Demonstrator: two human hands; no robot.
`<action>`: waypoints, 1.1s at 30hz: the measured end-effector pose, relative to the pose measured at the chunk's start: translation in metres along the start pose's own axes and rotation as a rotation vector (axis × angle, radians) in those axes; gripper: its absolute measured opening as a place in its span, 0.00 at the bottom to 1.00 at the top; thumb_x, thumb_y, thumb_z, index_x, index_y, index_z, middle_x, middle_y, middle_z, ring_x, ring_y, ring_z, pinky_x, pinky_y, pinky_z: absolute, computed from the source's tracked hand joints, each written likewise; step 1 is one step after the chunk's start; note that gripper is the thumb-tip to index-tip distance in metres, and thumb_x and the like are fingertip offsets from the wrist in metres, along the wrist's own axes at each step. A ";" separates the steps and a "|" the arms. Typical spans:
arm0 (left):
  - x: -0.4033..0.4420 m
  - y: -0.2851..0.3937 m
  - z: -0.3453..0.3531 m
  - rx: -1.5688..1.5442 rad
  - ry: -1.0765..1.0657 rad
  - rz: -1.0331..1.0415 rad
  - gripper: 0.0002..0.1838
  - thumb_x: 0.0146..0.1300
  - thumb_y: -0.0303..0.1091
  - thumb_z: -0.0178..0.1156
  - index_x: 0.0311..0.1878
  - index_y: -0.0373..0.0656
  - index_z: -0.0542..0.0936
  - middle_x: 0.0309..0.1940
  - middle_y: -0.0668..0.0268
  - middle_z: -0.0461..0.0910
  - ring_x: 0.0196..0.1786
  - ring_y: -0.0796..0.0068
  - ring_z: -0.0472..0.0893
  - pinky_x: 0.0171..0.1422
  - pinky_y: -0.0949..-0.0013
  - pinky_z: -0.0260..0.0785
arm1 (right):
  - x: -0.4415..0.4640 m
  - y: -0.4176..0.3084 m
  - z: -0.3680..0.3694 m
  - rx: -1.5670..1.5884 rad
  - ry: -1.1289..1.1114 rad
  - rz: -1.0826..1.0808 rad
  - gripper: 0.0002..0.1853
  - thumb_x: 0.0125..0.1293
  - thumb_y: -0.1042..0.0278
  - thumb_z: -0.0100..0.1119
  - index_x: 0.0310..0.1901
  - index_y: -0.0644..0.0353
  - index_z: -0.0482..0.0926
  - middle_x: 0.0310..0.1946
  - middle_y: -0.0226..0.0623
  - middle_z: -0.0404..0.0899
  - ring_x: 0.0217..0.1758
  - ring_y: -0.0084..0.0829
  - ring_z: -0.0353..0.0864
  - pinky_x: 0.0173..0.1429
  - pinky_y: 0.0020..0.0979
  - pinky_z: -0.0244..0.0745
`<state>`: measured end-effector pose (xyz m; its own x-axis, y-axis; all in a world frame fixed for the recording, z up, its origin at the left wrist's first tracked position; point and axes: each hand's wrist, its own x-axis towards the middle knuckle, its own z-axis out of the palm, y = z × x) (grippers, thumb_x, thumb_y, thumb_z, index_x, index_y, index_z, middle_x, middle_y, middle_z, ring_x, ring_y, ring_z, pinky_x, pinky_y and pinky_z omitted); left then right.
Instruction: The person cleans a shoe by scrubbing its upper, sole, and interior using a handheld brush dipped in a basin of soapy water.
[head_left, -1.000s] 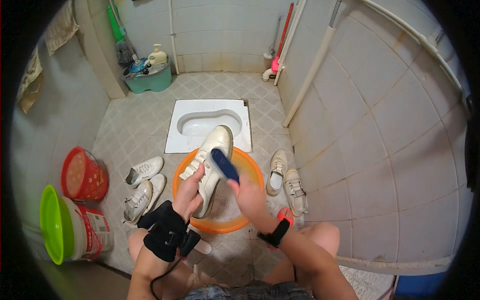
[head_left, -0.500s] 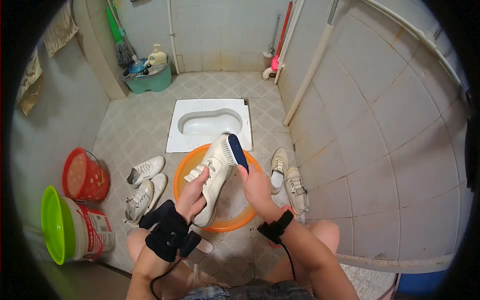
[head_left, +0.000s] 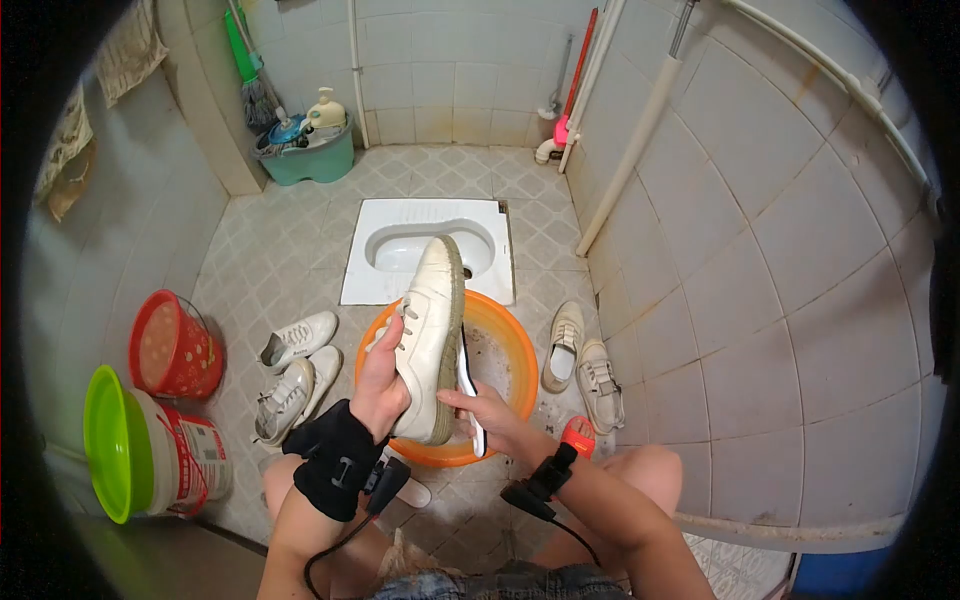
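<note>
A white lace-up sneaker [head_left: 428, 335] is held upright, toe up, above an orange basin [head_left: 522, 350]. My left hand [head_left: 378, 388] grips it from the left, with the thumb near the laces. Its grimy sole faces right. In my right hand [head_left: 492, 412] is a scrub brush [head_left: 466, 372], seen nearly edge-on along the sole side. The right fingertips are close to the heel; whether they touch it I cannot tell. The shoe and hand hide most of the bristles.
White shoes [head_left: 300, 340] lie left of the basin, and another pair [head_left: 580, 365] lies right. A squat toilet [head_left: 360, 280] is set in the floor ahead. At left stand a red bucket [head_left: 205, 360] and a lime-green basin [head_left: 105, 450]; a teal tub [head_left: 320, 165] sits at the back.
The sneaker has turned so its sole now faces right. My right hand and the brush have moved down from the toe to beside the sole near the heel.
</note>
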<state>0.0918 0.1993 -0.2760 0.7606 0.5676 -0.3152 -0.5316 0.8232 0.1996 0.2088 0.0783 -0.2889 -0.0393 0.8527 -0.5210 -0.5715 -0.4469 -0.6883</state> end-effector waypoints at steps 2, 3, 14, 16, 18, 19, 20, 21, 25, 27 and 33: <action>0.001 0.000 0.001 -0.003 -0.009 -0.012 0.26 0.69 0.49 0.41 0.60 0.37 0.65 0.55 0.53 0.72 0.55 0.58 0.74 0.61 0.57 0.67 | 0.005 0.006 -0.006 -0.003 -0.007 0.001 0.19 0.59 0.60 0.62 0.46 0.61 0.68 0.26 0.23 0.67 0.15 0.12 0.60 0.14 0.15 0.53; 0.001 0.000 0.001 -0.009 -0.018 -0.023 0.27 0.69 0.49 0.41 0.60 0.37 0.65 0.55 0.53 0.71 0.55 0.57 0.74 0.61 0.56 0.67 | 0.005 0.006 -0.006 0.037 -0.027 0.003 0.18 0.59 0.62 0.62 0.46 0.61 0.68 0.25 0.23 0.66 0.16 0.12 0.60 0.14 0.16 0.53; -0.004 -0.006 0.004 0.094 -0.035 -0.032 0.27 0.69 0.50 0.41 0.61 0.38 0.64 0.57 0.54 0.70 0.57 0.59 0.72 0.62 0.58 0.65 | 0.006 0.004 -0.007 0.075 -0.043 -0.051 0.19 0.56 0.67 0.64 0.47 0.58 0.69 0.30 0.25 0.71 0.17 0.12 0.63 0.15 0.15 0.56; -0.008 -0.005 0.010 0.125 -0.045 -0.043 0.25 0.69 0.48 0.43 0.61 0.39 0.64 0.57 0.56 0.70 0.58 0.62 0.72 0.63 0.61 0.65 | 0.004 0.003 -0.006 0.129 -0.046 -0.021 0.18 0.56 0.67 0.64 0.46 0.59 0.69 0.27 0.23 0.70 0.17 0.12 0.63 0.15 0.15 0.56; -0.015 -0.006 0.018 0.381 -0.034 -0.051 0.23 0.67 0.45 0.50 0.58 0.38 0.68 0.52 0.58 0.74 0.51 0.64 0.76 0.57 0.65 0.68 | 0.007 -0.001 -0.011 0.152 -0.019 -0.058 0.18 0.56 0.66 0.64 0.46 0.59 0.69 0.26 0.22 0.70 0.17 0.12 0.63 0.15 0.15 0.55; -0.019 -0.006 0.023 0.381 -0.034 -0.050 0.23 0.67 0.45 0.50 0.58 0.38 0.68 0.52 0.58 0.74 0.51 0.64 0.76 0.57 0.65 0.68 | 0.008 -0.002 -0.015 0.177 0.007 -0.095 0.18 0.56 0.65 0.63 0.45 0.59 0.69 0.25 0.22 0.70 0.17 0.12 0.63 0.14 0.16 0.54; -0.025 -0.006 0.028 0.853 -0.056 -0.012 0.22 0.65 0.43 0.53 0.55 0.37 0.71 0.49 0.61 0.76 0.46 0.66 0.77 0.53 0.67 0.69 | 0.013 -0.001 -0.022 0.177 0.007 -0.095 0.18 0.56 0.65 0.63 0.45 0.59 0.69 0.25 0.22 0.70 0.17 0.12 0.63 0.14 0.16 0.54; -0.029 -0.007 0.030 1.325 -0.079 0.028 0.21 0.63 0.41 0.57 0.53 0.36 0.73 0.46 0.63 0.78 0.41 0.67 0.78 0.48 0.68 0.70 | 0.017 -0.002 -0.027 0.170 0.043 -0.104 0.16 0.56 0.64 0.63 0.43 0.58 0.71 0.24 0.21 0.70 0.18 0.11 0.63 0.15 0.16 0.53; -0.034 -0.007 0.015 1.940 -0.186 0.266 0.19 0.50 0.35 0.68 0.40 0.33 0.75 0.30 0.52 0.78 0.32 0.61 0.77 0.38 0.67 0.68 | 0.019 -0.001 -0.034 0.188 0.163 -0.077 0.11 0.56 0.63 0.64 0.36 0.55 0.73 0.23 0.19 0.69 0.18 0.10 0.62 0.16 0.15 0.50; -0.033 -0.013 0.008 1.902 -0.161 0.370 0.16 0.47 0.32 0.67 0.36 0.35 0.75 0.25 0.48 0.73 0.30 0.52 0.75 0.36 0.64 0.67 | 0.018 -0.004 -0.030 0.173 0.194 -0.071 0.11 0.56 0.62 0.65 0.34 0.55 0.73 0.22 0.19 0.68 0.17 0.10 0.61 0.17 0.14 0.50; -0.040 -0.025 -0.002 2.061 -0.234 0.384 0.08 0.46 0.27 0.62 0.32 0.39 0.77 0.23 0.51 0.75 0.31 0.48 0.76 0.36 0.59 0.68 | 0.011 -0.006 -0.018 0.115 0.224 -0.147 0.11 0.54 0.64 0.66 0.32 0.56 0.73 0.19 0.18 0.67 0.16 0.11 0.58 0.18 0.16 0.49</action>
<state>0.0746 0.1559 -0.2702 0.8482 0.5279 0.0430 0.3204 -0.5760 0.7521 0.2264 0.0859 -0.2993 0.2252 0.8193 -0.5273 -0.6477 -0.2784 -0.7092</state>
